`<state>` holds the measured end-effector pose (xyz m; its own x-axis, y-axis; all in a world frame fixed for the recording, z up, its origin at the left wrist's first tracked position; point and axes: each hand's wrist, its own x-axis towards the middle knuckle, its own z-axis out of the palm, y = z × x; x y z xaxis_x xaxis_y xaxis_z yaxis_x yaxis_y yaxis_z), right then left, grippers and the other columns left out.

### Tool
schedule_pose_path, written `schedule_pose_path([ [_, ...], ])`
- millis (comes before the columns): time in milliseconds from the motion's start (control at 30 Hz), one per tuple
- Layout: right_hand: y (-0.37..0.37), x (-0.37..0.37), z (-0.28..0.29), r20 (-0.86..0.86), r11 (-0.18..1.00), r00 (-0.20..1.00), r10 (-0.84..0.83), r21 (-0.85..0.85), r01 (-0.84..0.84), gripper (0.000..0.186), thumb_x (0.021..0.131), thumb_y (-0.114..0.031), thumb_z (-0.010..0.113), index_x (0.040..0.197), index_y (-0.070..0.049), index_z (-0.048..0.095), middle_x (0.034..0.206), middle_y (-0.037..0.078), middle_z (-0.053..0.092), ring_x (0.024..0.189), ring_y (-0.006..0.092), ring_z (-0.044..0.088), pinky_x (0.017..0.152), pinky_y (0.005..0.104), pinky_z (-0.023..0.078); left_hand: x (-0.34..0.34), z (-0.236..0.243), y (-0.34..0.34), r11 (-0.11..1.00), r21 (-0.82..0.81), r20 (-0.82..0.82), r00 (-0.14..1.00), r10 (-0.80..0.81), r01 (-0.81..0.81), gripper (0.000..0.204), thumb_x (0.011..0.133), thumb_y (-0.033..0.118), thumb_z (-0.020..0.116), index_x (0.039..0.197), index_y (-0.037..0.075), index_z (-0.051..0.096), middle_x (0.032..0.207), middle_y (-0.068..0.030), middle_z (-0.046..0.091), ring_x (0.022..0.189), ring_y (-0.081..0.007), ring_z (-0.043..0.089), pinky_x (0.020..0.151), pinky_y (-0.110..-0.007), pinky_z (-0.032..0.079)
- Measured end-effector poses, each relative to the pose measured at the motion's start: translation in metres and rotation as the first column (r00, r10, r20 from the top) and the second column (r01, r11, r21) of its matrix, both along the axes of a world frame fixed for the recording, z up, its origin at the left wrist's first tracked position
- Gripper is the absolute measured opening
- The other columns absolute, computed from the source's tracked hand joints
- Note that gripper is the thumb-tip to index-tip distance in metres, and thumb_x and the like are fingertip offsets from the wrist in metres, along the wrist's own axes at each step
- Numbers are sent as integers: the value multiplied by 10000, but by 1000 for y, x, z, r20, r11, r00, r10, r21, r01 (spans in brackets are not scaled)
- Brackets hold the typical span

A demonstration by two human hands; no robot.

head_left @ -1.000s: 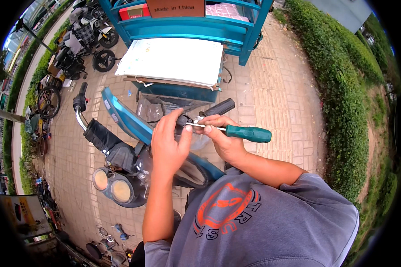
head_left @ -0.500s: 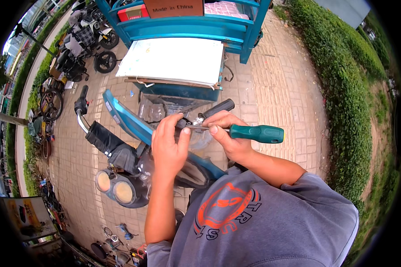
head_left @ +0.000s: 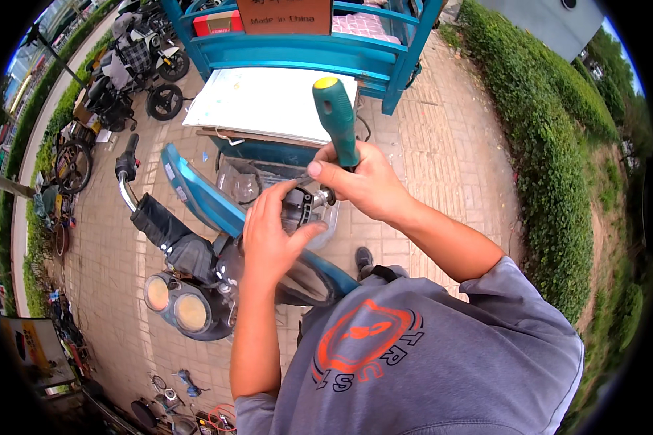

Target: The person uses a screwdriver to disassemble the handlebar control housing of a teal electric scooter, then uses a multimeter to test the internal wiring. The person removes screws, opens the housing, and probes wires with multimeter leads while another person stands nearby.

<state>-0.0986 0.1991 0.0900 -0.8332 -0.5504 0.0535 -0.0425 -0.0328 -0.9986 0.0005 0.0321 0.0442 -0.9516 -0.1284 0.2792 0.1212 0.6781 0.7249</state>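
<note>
My right hand [head_left: 374,185] is closed around the lower end of a screwdriver [head_left: 337,119] with a green handle and yellow cap. The handle points up and away from me; its shaft is mostly hidden by my fingers. Just below, a black handlebar switch housing [head_left: 295,209] shows a slotted frame, with a shiny metal piece of the bar [head_left: 322,197] at its right. My left hand [head_left: 270,235] holds the housing from the left, fingers bent over its far side and thumb stretched along its near side.
The handlebar's other black grip [head_left: 127,158] and twin round headlamps [head_left: 194,313] lie left. Beyond the teal front panel [head_left: 196,192] stands a white board [head_left: 268,94] before the teal cargo bed [head_left: 297,52]. Parked scooters [head_left: 120,83] line the left, a hedge [head_left: 537,130] the right.
The screwdriver has swung from lying sideways, handle to the right, to handle up and away. My right hand has turned with it. More of the switch housing now shows between my hands.
</note>
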Motion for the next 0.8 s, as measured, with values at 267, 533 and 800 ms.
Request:
schedule_pose_path([
  [267, 18, 27, -16, -92, 904, 991, -92, -425, 45, 405, 975, -416, 537, 850, -38, 608, 734, 15, 465, 601, 91, 407, 545, 279, 341, 1, 2, -9, 995, -25, 37, 995, -92, 93, 813, 649, 276, 856, 1333, 51, 479, 1278, -166, 543, 1173, -376, 536, 1011, -452, 417],
  [533, 24, 43, -11, -496, 992, 860, -120, -98, 82, 61, 802, -47, 706, 816, -32, 649, 740, 71, 661, 664, 187, 617, 598, 306, 487, -3, 3, -7, 998, 24, 42, 997, -61, 60, 768, 645, 191, 853, 1313, 54, 499, 1222, -171, 574, 1115, -375, 579, 952, -437, 468],
  [800, 18, 48, -22, -577, 996, 812, -86, -40, 77, 99, 778, -59, 741, 777, -38, 644, 715, 85, 656, 617, 207, 652, 555, 309, 508, -6, 1, -10, 997, 34, 17, 997, -72, 72, 860, 589, 264, 914, 1315, 49, 505, 1164, -156, 589, 1038, -349, 612, 881, -426, 502],
])
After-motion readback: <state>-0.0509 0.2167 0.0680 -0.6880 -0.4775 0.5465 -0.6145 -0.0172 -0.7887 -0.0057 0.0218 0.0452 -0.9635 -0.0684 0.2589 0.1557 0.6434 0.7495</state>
